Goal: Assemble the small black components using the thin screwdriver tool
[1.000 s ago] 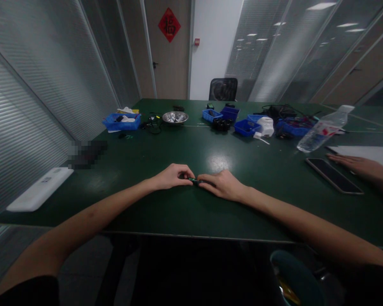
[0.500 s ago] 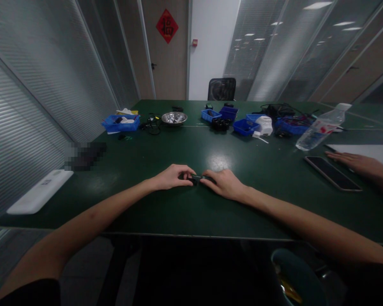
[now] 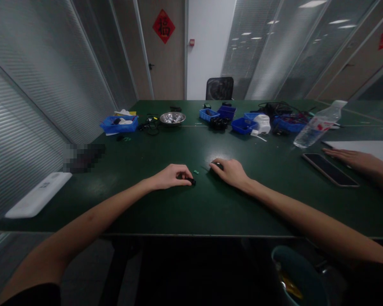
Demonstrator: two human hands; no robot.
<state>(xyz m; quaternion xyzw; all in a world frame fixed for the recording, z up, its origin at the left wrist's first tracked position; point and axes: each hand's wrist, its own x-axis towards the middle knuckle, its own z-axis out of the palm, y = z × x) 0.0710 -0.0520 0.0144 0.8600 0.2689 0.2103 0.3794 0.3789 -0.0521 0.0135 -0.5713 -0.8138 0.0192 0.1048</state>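
Observation:
Between the thumb and fingers of my left hand (image 3: pixel 172 176) is a small black part (image 3: pixel 192 181), held low over the table. Its exact kind is too small and dark to make out. My right hand (image 3: pixel 231 171) is closed around the dark handle of a screwdriver (image 3: pixel 217 165), whose thin shaft points left, blurred. A tiny green circuit board (image 3: pixel 195 172) lies on the green table between the two hands, just beyond the black part. The screwdriver's tip is apart from both pieces.
Another person's hand (image 3: pixel 357 161) rests at the right, by a phone (image 3: pixel 330 170) and a tilted water bottle (image 3: pixel 321 124). Blue bins (image 3: pixel 244 126), a metal bowl (image 3: pixel 172 119) and cables line the back. A white case (image 3: pixel 40 194) lies at left; a bin (image 3: pixel 301 276) stands below.
My right hand has drawn the screwdriver away from the black part, to the right and slightly farther off. The green board now shows on the table. My left hand has stayed almost in place.

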